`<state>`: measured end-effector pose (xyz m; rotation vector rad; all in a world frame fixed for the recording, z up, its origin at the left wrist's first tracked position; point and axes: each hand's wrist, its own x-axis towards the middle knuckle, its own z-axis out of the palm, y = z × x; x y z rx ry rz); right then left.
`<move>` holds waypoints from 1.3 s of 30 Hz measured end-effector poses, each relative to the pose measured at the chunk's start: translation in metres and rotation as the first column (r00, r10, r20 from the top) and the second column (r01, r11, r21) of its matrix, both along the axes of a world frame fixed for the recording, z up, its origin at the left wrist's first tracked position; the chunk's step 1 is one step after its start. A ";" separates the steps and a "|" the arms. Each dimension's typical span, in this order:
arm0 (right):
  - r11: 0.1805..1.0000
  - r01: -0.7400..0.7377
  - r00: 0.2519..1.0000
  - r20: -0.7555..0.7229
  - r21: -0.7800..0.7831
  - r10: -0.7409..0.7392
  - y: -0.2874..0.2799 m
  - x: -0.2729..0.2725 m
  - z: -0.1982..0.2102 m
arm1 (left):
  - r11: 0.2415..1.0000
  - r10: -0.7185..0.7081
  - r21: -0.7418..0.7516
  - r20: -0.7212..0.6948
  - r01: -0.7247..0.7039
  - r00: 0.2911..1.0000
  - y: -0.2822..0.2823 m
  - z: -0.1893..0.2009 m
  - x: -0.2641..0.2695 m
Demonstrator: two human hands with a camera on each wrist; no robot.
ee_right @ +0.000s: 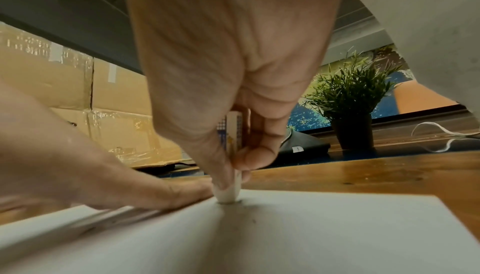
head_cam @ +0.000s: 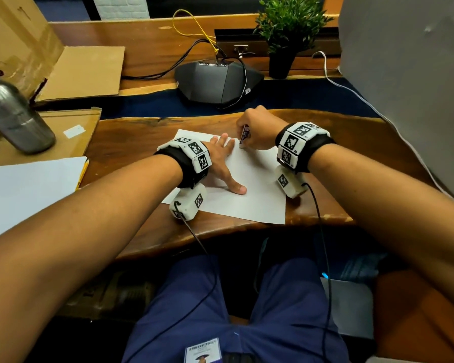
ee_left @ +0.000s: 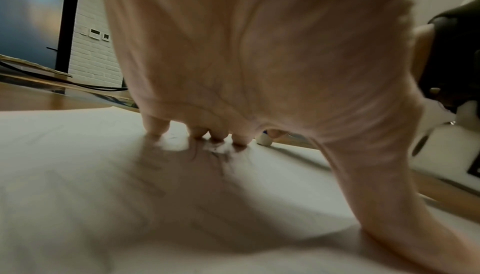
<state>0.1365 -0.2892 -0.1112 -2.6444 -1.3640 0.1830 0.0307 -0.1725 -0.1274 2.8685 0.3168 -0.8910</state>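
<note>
A white sheet of paper [head_cam: 254, 195] lies on the wooden table [head_cam: 338, 142]. My left hand [head_cam: 222, 163] lies flat on the sheet, fingers spread and straight, thumb stretched toward me. In the left wrist view its fingertips [ee_left: 155, 128] press on the paper [ee_left: 78, 175]. My right hand [head_cam: 254, 129] pinches a white eraser [head_cam: 244, 136] in a printed sleeve, held upright. The eraser's tip [ee_right: 230, 193] touches the paper [ee_right: 285, 237] near its far edge, just right of my left hand's fingers [ee_right: 182, 192]. Small dark crumbs lie around the tip.
A metal bottle [head_cam: 13, 113] and flat cardboard [head_cam: 84, 72] are at the left, above a stack of white sheets [head_cam: 24, 189]. A black conference phone [head_cam: 215, 79] with cables and a potted plant [head_cam: 286, 30] stand behind. A grey panel [head_cam: 404, 87] rises at the right.
</note>
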 end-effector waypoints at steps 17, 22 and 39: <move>0.964 -0.038 0.970 -0.240 -0.262 -0.026 0.000 0.003 0.017 | 0.999 -0.017 0.031 0.028 0.017 0.999 0.002 -0.004 -0.001; 0.985 0.172 0.977 -0.134 0.031 -0.167 0.008 0.014 0.005 | 0.999 -0.022 0.030 0.036 0.021 0.999 0.001 -0.003 -0.003; 0.990 0.114 0.955 -0.268 -0.077 -0.131 0.006 0.018 0.009 | 1.000 -0.023 0.007 0.042 0.023 0.999 0.003 -0.005 -0.003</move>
